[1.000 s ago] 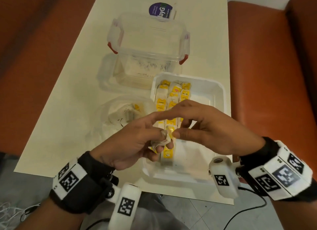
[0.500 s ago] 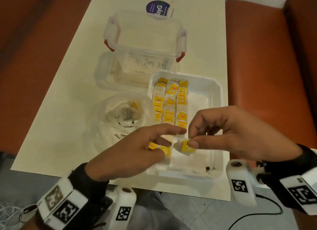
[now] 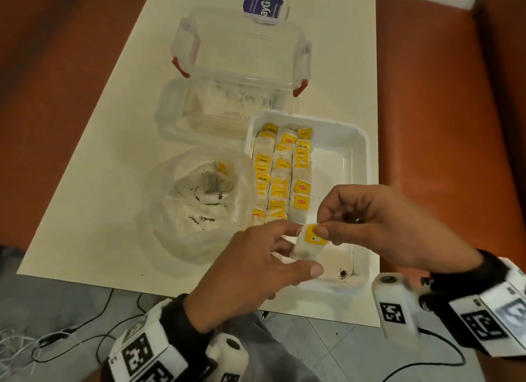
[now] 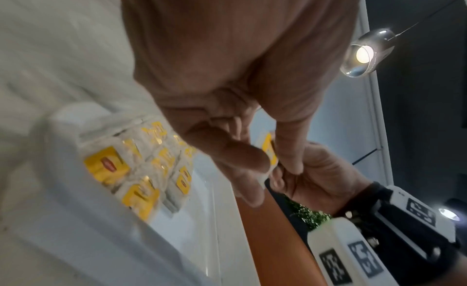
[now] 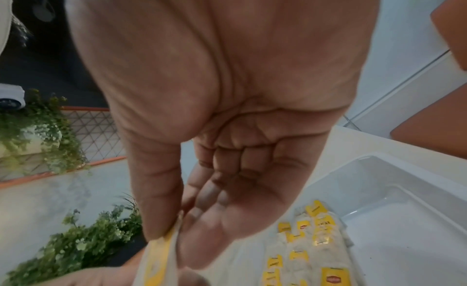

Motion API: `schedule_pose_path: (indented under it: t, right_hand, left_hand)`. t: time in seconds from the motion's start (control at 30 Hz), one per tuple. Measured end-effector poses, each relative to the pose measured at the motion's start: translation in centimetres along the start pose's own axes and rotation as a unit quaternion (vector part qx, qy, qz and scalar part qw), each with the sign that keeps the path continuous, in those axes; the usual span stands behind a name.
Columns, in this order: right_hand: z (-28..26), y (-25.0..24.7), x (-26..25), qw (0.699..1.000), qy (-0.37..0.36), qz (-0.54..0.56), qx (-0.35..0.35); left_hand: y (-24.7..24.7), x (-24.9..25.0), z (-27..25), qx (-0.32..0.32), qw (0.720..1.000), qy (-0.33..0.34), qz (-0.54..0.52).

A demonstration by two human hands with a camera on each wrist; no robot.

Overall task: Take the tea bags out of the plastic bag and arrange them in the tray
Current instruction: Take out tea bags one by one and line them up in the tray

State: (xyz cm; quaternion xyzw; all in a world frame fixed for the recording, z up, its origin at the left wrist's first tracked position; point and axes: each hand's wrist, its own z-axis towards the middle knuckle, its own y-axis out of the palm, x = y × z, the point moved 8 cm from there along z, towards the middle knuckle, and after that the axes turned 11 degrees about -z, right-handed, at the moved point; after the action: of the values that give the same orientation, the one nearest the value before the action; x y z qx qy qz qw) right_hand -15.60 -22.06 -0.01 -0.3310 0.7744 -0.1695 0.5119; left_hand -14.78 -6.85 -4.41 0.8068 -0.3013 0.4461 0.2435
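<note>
Since half a second ago, your left hand (image 3: 256, 270) has risen to meet the tea bag (image 3: 308, 243), and both hands are now pinching it above the tray's (image 3: 361, 159) near end. Your right hand (image 3: 378, 225) is gripping its yellow tag. Three rows of tea bags (image 3: 281, 176) are filling the tray's left side; its right half is lying open. The plastic bag (image 3: 196, 208) is sitting just left of the tray on the pale table (image 3: 99, 159), a clear lidded box (image 3: 242, 54) behind.

Left wrist: your fingers (image 4: 240, 156) are closing on the bag's edge.

Right wrist: your thumb (image 5: 156, 200) is pressing the tag.
</note>
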Motion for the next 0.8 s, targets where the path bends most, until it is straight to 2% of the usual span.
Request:
schedule_pose_path:
  t: [0.1, 0.3, 0.53, 0.8]
  right_hand:
    - [0.7, 1.1, 1.2, 0.998, 0.017, -0.062, -0.016]
    - [3.3, 5.5, 4.0, 0.977, 0.052, -0.169, -0.120]
    - [7.0, 3.8, 6.1, 0.978, 0.104, -0.181, -0.024]
    - [8.2, 3.6, 6.6, 0.971, 0.130, -0.200, -0.025]
  left_hand:
    - [-2.4, 0.0, -0.3, 0.033, 0.999, -0.011, 0.029]
    - [-7.8, 1.6, -1.9, 0.113, 0.993, 0.040, -0.007]
    - [-11.4, 1.5, -2.4, 0.172, 0.983, 0.055, -0.029]
    - [-12.3, 1.7, -2.1, 0.180, 0.982, 0.058, -0.025]
